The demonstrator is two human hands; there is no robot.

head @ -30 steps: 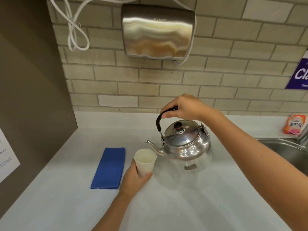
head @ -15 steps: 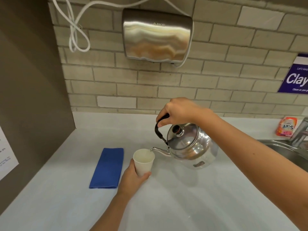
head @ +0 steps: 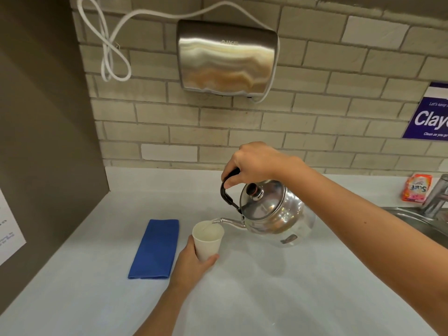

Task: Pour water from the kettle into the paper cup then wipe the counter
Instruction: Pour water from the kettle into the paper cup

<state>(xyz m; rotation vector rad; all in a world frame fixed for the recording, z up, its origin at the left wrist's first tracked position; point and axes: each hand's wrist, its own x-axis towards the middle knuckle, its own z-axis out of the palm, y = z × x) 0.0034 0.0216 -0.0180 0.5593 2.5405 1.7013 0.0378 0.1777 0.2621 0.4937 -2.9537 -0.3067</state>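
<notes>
A shiny steel kettle (head: 276, 214) hangs tilted to the left above the pale counter (head: 266, 299), its spout over the rim of a white paper cup (head: 208, 241). A thin stream of water runs from the spout into the cup. My right hand (head: 254, 163) grips the kettle's black handle from above. My left hand (head: 191, 265) is wrapped around the lower part of the cup, which stands on the counter. A folded blue cloth (head: 155, 248) lies flat just left of the cup.
A steel hand dryer (head: 226, 59) with a looped white cable hangs on the brick wall behind. A sink (head: 421, 221) with a tap sits at the right edge, an orange sachet (head: 415, 191) beside it. A brown panel (head: 43, 141) walls off the left side.
My right hand lifted the kettle off the counter and tipped it left, bringing the spout over the cup. Water now runs into the cup. My left hand kept hold of the cup.
</notes>
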